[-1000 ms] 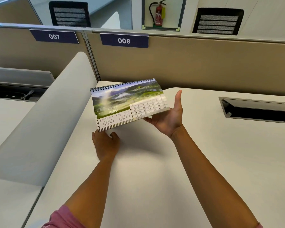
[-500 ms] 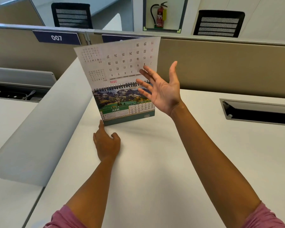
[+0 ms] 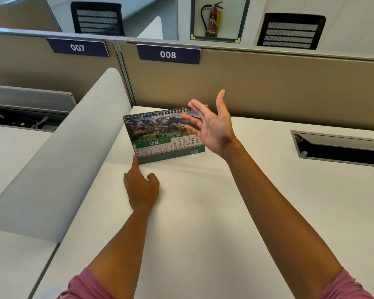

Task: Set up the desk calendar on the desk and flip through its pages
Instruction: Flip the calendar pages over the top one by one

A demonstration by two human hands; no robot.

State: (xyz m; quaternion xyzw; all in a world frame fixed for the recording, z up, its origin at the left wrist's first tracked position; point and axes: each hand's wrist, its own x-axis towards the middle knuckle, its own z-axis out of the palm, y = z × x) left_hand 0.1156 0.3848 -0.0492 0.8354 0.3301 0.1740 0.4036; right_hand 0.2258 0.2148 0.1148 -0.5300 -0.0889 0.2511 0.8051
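Bare forearms, short pink sleeves (image 3: 89, 285) (only their edges show).

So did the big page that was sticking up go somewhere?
Yes. It dropped behind the calendar, no longer covering the 008 sign on the divider.

- The desk calendar (image 3: 160, 137) stands upright on its dark green base on the white desk (image 3: 203, 212), near the far edge.
- Black spiral binding runs along its top edge.
- The facing page shows a mountain photo above a green band reading JUNE, with a date grid at the right.
- Its right part is hidden.
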